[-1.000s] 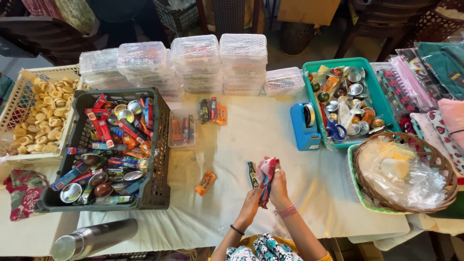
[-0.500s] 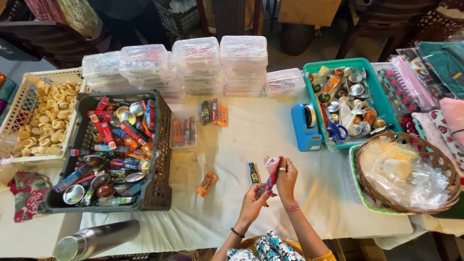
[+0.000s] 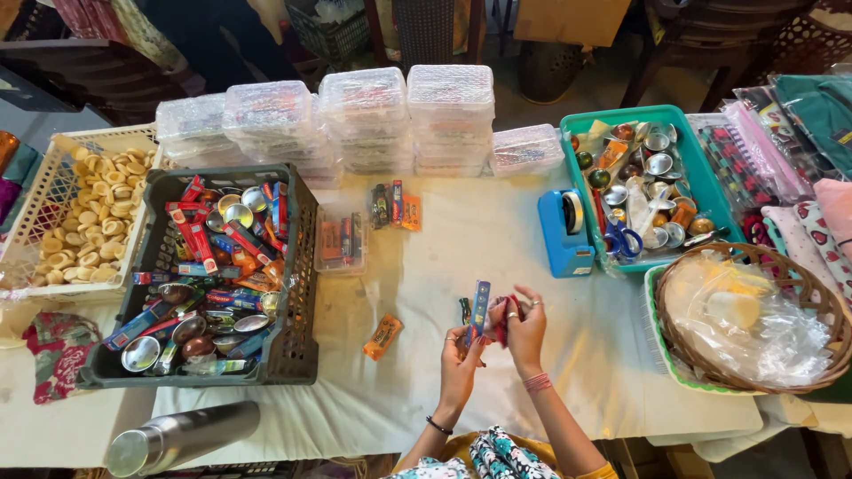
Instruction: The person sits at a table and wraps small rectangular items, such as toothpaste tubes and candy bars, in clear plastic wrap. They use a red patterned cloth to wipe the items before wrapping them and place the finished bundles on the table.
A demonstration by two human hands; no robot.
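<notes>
Left hand (image 3: 461,344) pinches an upright blue stick packet (image 3: 480,309); right hand (image 3: 524,324) clasps a red item (image 3: 501,319), apparently bundling them; alignment comes next.

blue packet (image 3: 480,307) upright in hands, orange packet (image 3: 382,337) on cloth

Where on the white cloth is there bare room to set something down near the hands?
Bare cloth lies between the clear plastic box of packets and the blue tape dispenser, and ahead of the left hand and right hand. A patch right of the hands runs to the wicker basket. The dark crate and small orange packet crowd the left.
</notes>
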